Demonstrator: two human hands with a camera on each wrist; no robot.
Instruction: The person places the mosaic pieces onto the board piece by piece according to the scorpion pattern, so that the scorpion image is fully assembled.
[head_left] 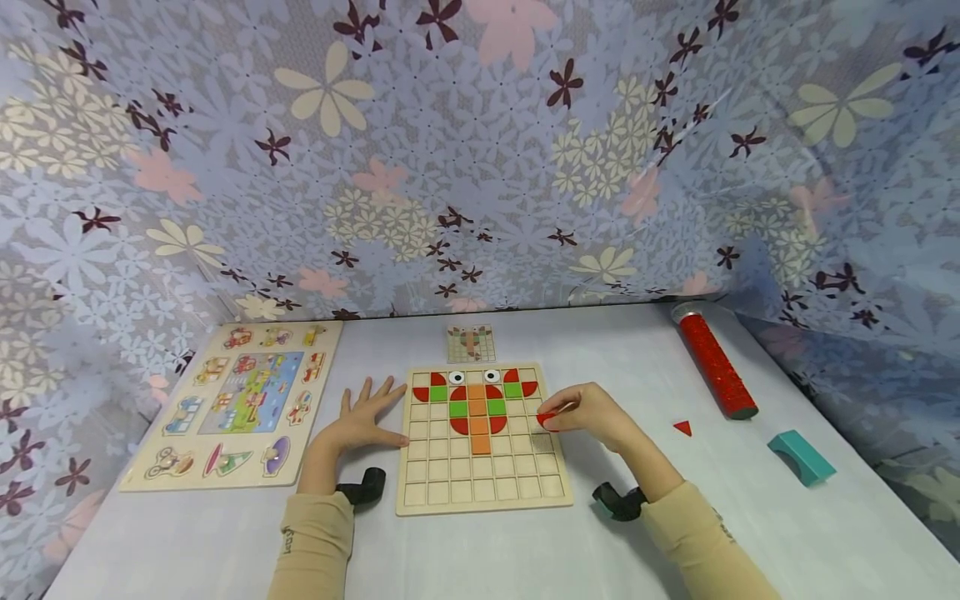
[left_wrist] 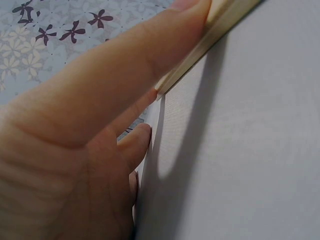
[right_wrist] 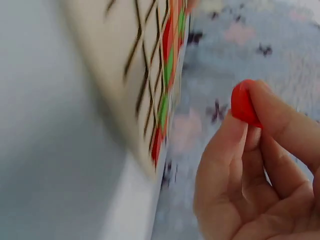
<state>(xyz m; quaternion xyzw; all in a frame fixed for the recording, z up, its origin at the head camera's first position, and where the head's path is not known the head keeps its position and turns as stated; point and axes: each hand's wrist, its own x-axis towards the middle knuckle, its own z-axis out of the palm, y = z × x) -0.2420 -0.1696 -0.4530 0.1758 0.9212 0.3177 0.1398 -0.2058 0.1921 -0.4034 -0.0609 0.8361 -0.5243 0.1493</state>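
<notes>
A wooden grid board (head_left: 442,493) lies in the middle of the table, its upper cells filled with red, green and orange pieces and two eye pieces. My right hand (head_left: 588,414) pinches a small red piece (right_wrist: 243,104) between thumb and fingertip, over the board's right edge. The left hand (head_left: 362,421) rests at the board's left edge with fingers spread; its thumb (left_wrist: 130,70) touches the rim in the left wrist view. Behind the board lies a small pattern card (head_left: 471,343) with a similar picture.
To the left lies a wooden vehicle puzzle board (head_left: 202,467). On the right are a loose red triangle (head_left: 683,427), a red glittery tube (head_left: 716,365) and a teal arch block (head_left: 801,457). A flowered cloth (head_left: 480,167) hangs behind the table.
</notes>
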